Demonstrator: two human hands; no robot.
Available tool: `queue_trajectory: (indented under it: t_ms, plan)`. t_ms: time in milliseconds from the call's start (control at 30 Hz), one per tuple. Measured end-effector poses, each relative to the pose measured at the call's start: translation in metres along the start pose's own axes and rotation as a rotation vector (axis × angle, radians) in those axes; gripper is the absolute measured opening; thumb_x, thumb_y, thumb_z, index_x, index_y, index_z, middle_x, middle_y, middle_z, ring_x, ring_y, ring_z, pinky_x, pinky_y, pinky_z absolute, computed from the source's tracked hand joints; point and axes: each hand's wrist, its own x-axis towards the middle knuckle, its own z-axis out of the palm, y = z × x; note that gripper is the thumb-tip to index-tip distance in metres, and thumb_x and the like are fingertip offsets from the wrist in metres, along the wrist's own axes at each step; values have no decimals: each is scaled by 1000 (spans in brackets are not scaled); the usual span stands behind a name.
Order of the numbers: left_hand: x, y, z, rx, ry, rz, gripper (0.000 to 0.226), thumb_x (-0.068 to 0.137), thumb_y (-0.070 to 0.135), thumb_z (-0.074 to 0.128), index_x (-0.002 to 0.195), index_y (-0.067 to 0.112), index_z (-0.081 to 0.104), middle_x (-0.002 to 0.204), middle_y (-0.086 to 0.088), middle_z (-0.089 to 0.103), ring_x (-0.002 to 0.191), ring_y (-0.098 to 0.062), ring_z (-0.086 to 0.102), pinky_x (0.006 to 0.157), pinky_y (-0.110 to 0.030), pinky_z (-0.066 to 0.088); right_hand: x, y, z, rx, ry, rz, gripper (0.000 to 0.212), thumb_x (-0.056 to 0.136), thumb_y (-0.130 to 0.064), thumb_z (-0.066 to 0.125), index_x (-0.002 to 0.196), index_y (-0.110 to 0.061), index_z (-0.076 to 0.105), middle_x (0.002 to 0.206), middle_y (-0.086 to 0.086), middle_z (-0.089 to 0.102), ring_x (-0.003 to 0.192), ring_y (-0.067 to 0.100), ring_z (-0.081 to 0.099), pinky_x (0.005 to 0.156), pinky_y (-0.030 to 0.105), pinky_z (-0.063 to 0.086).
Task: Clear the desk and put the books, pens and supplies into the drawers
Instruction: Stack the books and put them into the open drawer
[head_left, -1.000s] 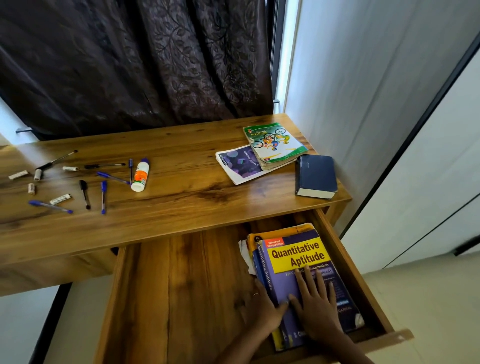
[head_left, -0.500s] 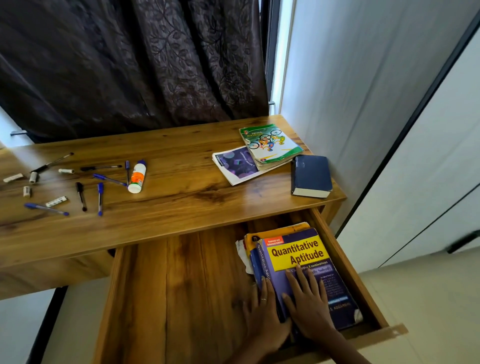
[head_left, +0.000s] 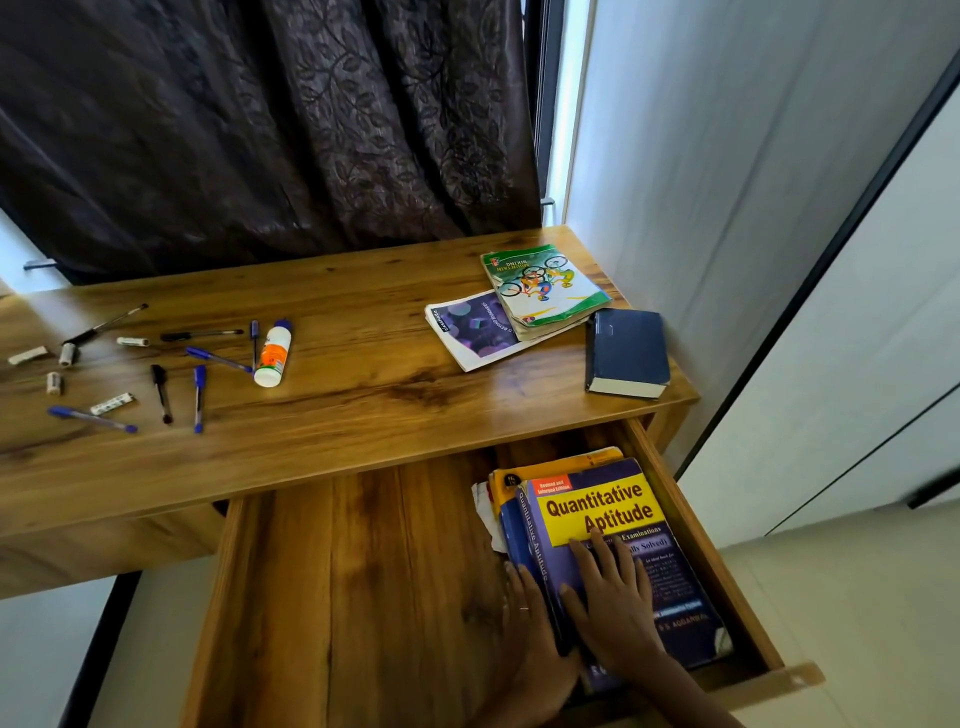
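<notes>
A thick purple "Quantitative Aptitude" book (head_left: 654, 551) lies on a yellow book (head_left: 550, 465) at the right side of the open wooden drawer (head_left: 353, 597). My right hand (head_left: 613, 608) presses flat on its cover with straight fingers. My left hand (head_left: 530, 639) rests against its spine edge on the left. On the desk (head_left: 363, 384) lie a green cycling book (head_left: 545, 286), a purple magazine (head_left: 472, 332) and a dark blue book (head_left: 626, 353). Several pens (head_left: 197, 397) and a glue bottle (head_left: 272, 353) lie at the left.
Small erasers and caps (head_left: 111, 404) are scattered among the pens. A dark curtain (head_left: 260, 130) hangs behind the desk, and a white wall (head_left: 727, 182) runs along its right. The drawer's left half shows bare wood.
Both hands slid forward along the purple book, nudging it deeper into the drawer. My left hand shifted from its near corner to its spine side.
</notes>
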Motion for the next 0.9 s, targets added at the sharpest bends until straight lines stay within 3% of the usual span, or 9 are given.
queue_trajectory:
  t_ms: [100,233,333,400,533,567,667,800,900]
  plan:
    - [-2,3,-9,14,-24,-8,88,75,80,18,123,11,44,152,-13,22,144,-24,-16,116,-37,-11,16,-12,-11,-63,12,-28,66,82,-58,25,133,-22,45,141,11,47,128,38,45,96,54,42]
    - [-6,6,-26,44,-116,-104,103,39,87,38,118,20,43,117,-2,63,134,-29,22,111,-31,-23,40,-30,-25,-36,27,-156,65,92,-51,27,149,-24,13,158,8,5,145,34,-1,115,50,7]
    - [-3,3,-12,13,-137,-102,122,52,97,18,143,18,33,152,0,29,141,-30,23,111,-28,-6,59,-36,-32,-93,21,-180,67,96,-46,36,149,-27,0,159,5,-3,145,31,-7,116,51,5]
    - [-1,0,-5,29,-73,-85,129,54,98,3,150,12,14,155,-15,21,145,-30,7,109,-34,1,67,-36,-32,-104,-36,-184,70,95,-44,39,149,-28,-3,159,3,-3,145,31,-7,114,55,6]
    - [1,9,-34,90,64,-25,156,31,103,31,149,5,4,157,-20,0,145,-32,-10,116,-35,-4,66,-30,-27,-139,-34,-186,74,94,-39,41,148,-30,-9,159,1,-7,145,29,-11,113,59,7]
    - [1,10,-38,108,88,-22,160,24,101,38,149,5,11,156,-20,7,145,-31,-13,118,-35,-7,65,-31,-26,-133,-29,-183,73,94,-39,40,148,-30,-9,159,1,-8,145,29,-11,113,59,7]
    - [-10,3,-34,88,-62,-22,118,39,94,38,131,21,50,141,-11,48,143,-27,-20,115,-33,-16,67,-32,-29,-85,-55,-182,73,94,-37,43,149,-30,-4,159,0,-5,145,29,-8,113,58,9]
    - [0,-11,-22,32,-86,24,102,58,88,25,142,30,32,159,-5,-3,146,-22,-11,115,-36,-8,76,-30,-48,176,30,-178,50,93,-33,48,139,-21,34,143,4,38,133,24,33,105,36,34]
    - [15,-15,-40,-129,160,43,93,71,77,36,149,31,11,159,8,-1,141,-18,17,112,-43,20,83,-30,-74,337,225,-195,24,94,-24,48,117,-19,56,118,-1,57,112,15,49,85,20,40]
